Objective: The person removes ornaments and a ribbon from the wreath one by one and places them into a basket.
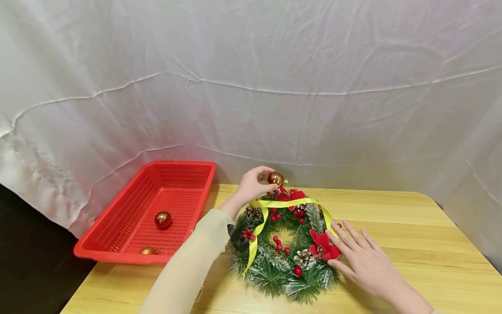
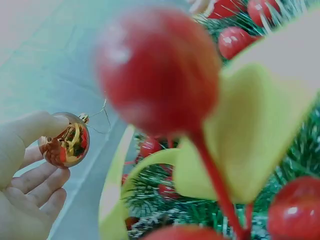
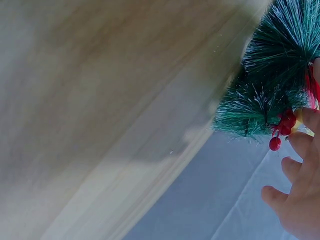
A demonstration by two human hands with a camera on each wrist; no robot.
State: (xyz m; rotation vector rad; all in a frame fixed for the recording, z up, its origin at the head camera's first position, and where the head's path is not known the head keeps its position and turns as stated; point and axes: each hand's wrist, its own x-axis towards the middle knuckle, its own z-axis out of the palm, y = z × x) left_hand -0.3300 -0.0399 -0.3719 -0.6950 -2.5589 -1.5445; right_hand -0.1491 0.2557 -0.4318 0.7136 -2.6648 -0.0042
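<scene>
In the head view my left hand (image 1: 255, 185) pinches a shiny copper-coloured bauble (image 1: 276, 179) above the far side of a Christmas wreath (image 1: 270, 279). A thin wire loop hangs from the cap of that bauble (image 2: 65, 141) in the left wrist view. The green wreath carries red berries, pine cones and red flowers. Across it lies a yellow ribbon (image 1: 282, 203), its ends trailing down either side. My right hand (image 1: 364, 259), fingers spread and fairly straight, touches the wreath's right edge near a red flower (image 1: 324, 246).
To the left stands a red perforated plastic basket (image 1: 145, 260), slightly over the table edge. Inside it are a shiny bauble (image 1: 163, 219) and a glittery gold one (image 1: 148, 250). A pale wooden table (image 1: 415, 244) carries everything, and a grey-white cloth (image 1: 298, 109) hangs behind.
</scene>
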